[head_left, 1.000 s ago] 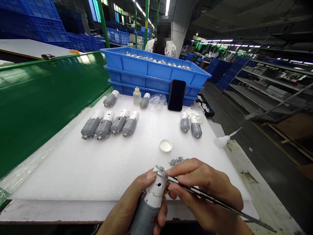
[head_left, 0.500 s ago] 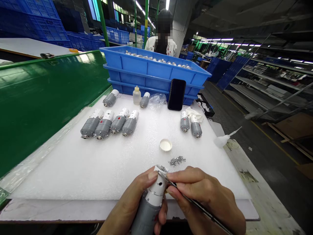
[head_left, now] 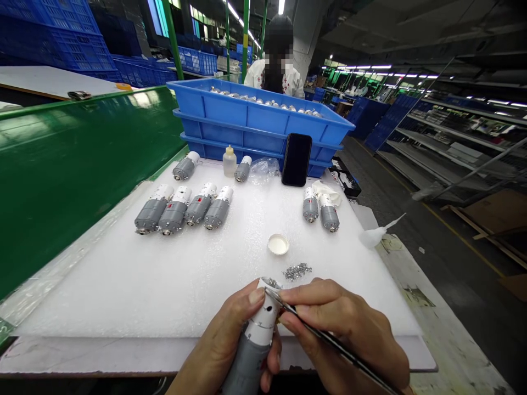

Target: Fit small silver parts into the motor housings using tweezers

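- While the left hand curls its fingers round a model, thumb by the rim, the right hand pinches tweezers between narrowed fingers.
- Held tilted, white end up, the model overlaps the near edge of the foam in view; the tweezer tips are at its white rim, too fine to show whether they touch.
- Under the foam, a strip of board juts out along the front edge.
- Just beyond the hands lies a heap of bits, with a cap behind it.
- Left of both, a broad stretch of foam runs toward the green panel.
- At the foam's slanting right edge lies a dropper.
- Farther back, four grey models form a row, well apart from a right-hand pair, foam between them.
- Beyond these stand a bottle and an upright phone.
- Stacked crates bound the far edge; a person's sleeve shows behind.
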`<state>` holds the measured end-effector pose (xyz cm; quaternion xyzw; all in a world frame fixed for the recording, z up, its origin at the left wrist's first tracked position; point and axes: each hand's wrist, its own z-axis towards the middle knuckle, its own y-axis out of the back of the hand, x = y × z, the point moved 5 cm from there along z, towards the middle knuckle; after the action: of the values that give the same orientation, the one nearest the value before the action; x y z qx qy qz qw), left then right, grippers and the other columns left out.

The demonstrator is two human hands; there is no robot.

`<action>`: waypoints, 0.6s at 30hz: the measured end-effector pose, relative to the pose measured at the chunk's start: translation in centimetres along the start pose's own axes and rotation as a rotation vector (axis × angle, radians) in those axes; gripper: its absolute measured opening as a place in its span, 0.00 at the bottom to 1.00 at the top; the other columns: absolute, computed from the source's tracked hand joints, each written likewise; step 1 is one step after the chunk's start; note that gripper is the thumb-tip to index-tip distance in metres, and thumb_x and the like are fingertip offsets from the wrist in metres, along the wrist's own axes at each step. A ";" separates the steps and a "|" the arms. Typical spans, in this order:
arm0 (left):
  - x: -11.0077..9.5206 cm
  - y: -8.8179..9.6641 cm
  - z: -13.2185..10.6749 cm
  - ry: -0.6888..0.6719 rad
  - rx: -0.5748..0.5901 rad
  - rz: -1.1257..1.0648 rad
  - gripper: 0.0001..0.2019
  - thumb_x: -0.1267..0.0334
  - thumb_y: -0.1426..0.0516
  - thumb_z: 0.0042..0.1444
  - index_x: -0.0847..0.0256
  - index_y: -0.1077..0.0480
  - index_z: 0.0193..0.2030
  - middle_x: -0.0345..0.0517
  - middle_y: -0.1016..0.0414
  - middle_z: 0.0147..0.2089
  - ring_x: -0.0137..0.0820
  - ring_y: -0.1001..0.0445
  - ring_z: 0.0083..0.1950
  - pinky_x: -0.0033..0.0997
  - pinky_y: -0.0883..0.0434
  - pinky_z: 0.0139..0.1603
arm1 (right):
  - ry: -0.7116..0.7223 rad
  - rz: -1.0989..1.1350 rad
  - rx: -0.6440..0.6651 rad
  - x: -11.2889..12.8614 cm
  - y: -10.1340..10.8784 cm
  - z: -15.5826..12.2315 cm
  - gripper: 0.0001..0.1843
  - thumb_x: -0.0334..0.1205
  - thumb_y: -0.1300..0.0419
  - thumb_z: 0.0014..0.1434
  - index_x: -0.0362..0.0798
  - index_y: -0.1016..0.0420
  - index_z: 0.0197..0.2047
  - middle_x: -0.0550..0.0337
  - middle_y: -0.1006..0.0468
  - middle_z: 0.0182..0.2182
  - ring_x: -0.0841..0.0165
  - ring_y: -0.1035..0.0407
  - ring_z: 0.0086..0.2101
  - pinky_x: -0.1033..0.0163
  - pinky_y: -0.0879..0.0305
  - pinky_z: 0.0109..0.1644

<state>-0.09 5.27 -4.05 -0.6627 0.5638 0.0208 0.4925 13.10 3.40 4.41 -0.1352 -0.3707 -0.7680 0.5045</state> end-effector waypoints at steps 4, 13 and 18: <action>0.1 0.1 0.1 0.007 -0.023 -0.015 0.26 0.40 0.36 0.54 0.63 0.29 0.21 0.44 0.27 0.15 0.25 0.30 0.15 0.17 0.35 0.16 | -0.042 0.070 -0.095 0.0 0.4 -0.1 0.16 0.23 0.33 0.58 0.51 0.25 0.45 0.59 0.14 0.39 0.63 0.16 0.37 0.62 0.17 0.38; -2.6 -0.1 -0.5 -0.052 -0.083 0.085 0.22 0.43 0.43 0.63 0.63 0.24 0.44 0.43 0.24 0.25 0.26 0.29 0.22 0.22 0.32 0.25 | -0.184 -0.018 -0.302 -2.8 2.3 -2.3 0.11 0.23 0.34 0.56 0.49 0.24 0.38 0.57 0.16 0.33 0.65 0.18 0.33 0.67 0.21 0.32; -9.4 -2.5 1.3 -0.262 -0.222 0.602 0.16 0.47 0.44 0.63 0.57 0.32 0.46 0.44 0.21 0.39 0.31 0.22 0.34 0.27 0.26 0.32 | -0.339 0.062 -0.374 -5.5 2.4 -4.8 0.06 0.29 0.35 0.60 0.49 0.25 0.35 0.56 0.17 0.31 0.65 0.19 0.32 0.67 0.23 0.31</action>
<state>-0.93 12.74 2.31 -0.5080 0.6603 0.3109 0.4575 18.49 3.21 -1.10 -0.3645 -0.2971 -0.7737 0.4246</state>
